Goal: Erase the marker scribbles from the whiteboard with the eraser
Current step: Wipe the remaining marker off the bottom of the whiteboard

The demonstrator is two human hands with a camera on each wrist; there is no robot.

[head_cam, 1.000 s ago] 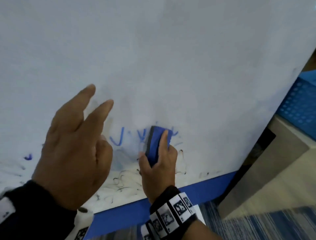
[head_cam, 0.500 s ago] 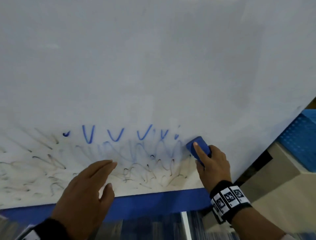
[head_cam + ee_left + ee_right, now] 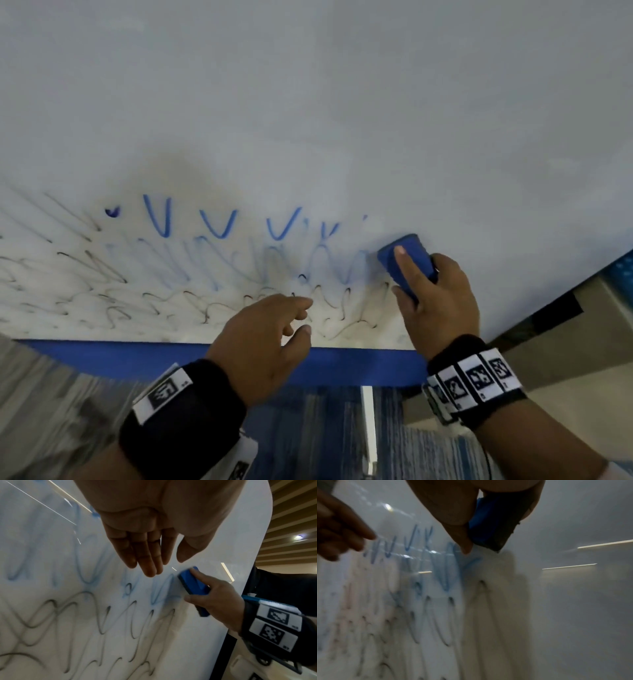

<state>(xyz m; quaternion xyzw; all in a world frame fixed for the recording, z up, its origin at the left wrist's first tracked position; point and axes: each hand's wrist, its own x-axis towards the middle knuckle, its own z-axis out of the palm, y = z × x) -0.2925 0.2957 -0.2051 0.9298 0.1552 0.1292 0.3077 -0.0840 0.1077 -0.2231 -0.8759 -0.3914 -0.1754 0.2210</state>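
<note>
The whiteboard (image 3: 342,102) fills the head view. Blue V-shaped marker scribbles (image 3: 219,222) run across its lower part, with fainter smeared blue loops and thin black scribbles (image 3: 113,294) beneath. My right hand (image 3: 435,291) grips the blue eraser (image 3: 414,260) and presses it on the board at the right end of the blue marks; the eraser (image 3: 193,584) also shows in the left wrist view and the eraser (image 3: 488,524) in the right wrist view. My left hand (image 3: 270,335) hovers close to the board's lower part, fingers (image 3: 147,555) straight and empty.
A blue band (image 3: 137,356) runs along the whiteboard's bottom edge. Past the board's right edge stands a grey box-like surface (image 3: 565,349), with a blue perforated panel (image 3: 620,267) behind it. Striped blue-grey carpet (image 3: 325,438) lies below.
The eraser moved right, from the middle of the blue marks to their right end. My left hand dropped from high on the board to near its bottom edge.
</note>
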